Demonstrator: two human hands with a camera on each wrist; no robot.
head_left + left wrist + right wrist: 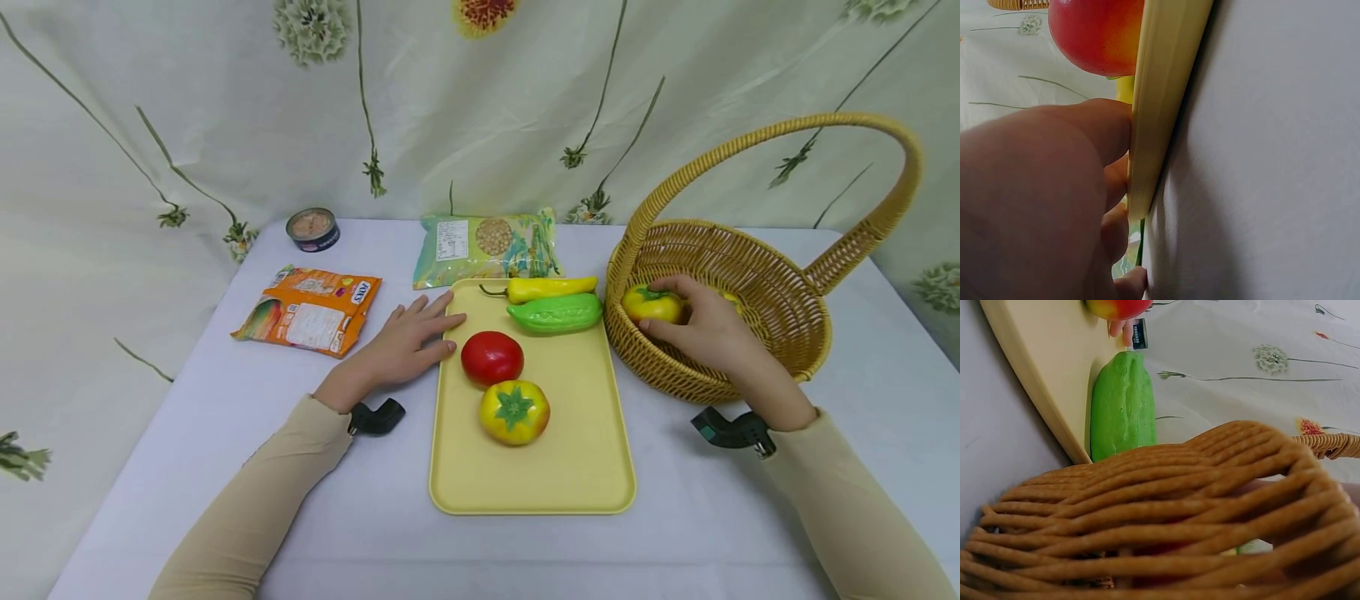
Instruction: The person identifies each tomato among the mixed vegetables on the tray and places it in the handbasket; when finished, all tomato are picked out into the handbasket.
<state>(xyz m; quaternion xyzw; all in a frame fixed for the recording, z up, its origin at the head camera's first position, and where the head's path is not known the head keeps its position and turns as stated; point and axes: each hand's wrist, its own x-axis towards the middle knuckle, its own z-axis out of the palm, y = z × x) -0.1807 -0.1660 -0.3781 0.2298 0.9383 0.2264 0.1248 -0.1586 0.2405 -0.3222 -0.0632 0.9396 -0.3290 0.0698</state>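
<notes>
In the head view my left hand [405,342] lies with fingers spread at the left rim of the yellow tray [570,467]. From the left wrist, its fingertips [1119,128] touch the tray's side. My right hand [705,325] reaches into the wicker basket [817,333] and grips a yellow fruit with a green leafy top [641,307] near the left wall. Basket weave hides most of that hand in the right wrist view. On the tray lie a red fruit [492,358], another yellow fruit [514,413], a yellow pepper [555,288] and a green bumpy vegetable [557,313].
An orange snack bag [311,310] lies left of my left hand, with a small open can [312,229] behind it. Behind the tray is a green bag with a round window [483,244]. The basket's tall handle [780,127] arches above its opening. Flowered cloth hangs behind the table.
</notes>
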